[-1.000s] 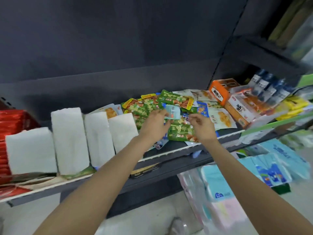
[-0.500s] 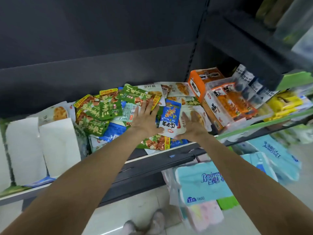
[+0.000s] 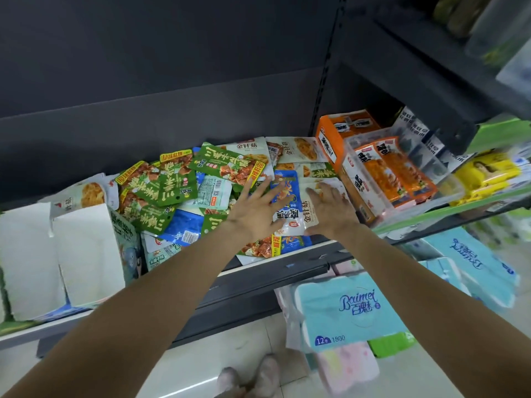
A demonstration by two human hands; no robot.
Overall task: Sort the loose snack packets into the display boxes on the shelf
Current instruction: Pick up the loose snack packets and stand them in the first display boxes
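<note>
A heap of loose snack packets (image 3: pixel 178 191), mostly green, with blue and white ones, covers the middle of the dark shelf (image 3: pixel 287 268). My left hand (image 3: pixel 254 209) lies flat with spread fingers on the pile, touching a blue and white packet (image 3: pixel 287 196). Just to its right, my right hand (image 3: pixel 330 209) rests flat on a white packet (image 3: pixel 309 216). Neither hand grips anything. White display boxes (image 3: pixel 86 254) stand at the left of the shelf. An orange display box (image 3: pixel 339 133) and a clear box of orange packets (image 3: pixel 393 173) stand at the right.
Yellow packs (image 3: pixel 485 173) and grey-white packets (image 3: pixel 416 133) fill the neighbouring shelf at the right. Blue tissue packs (image 3: pixel 353 311) sit on the floor below the shelf edge. My shoes (image 3: pixel 250 374) show on the pale tiled floor.
The view shifted right and down. One second ago my left hand held a small blue packet above the pile; both hands now lie flat on the packets near the shelf's front right.
</note>
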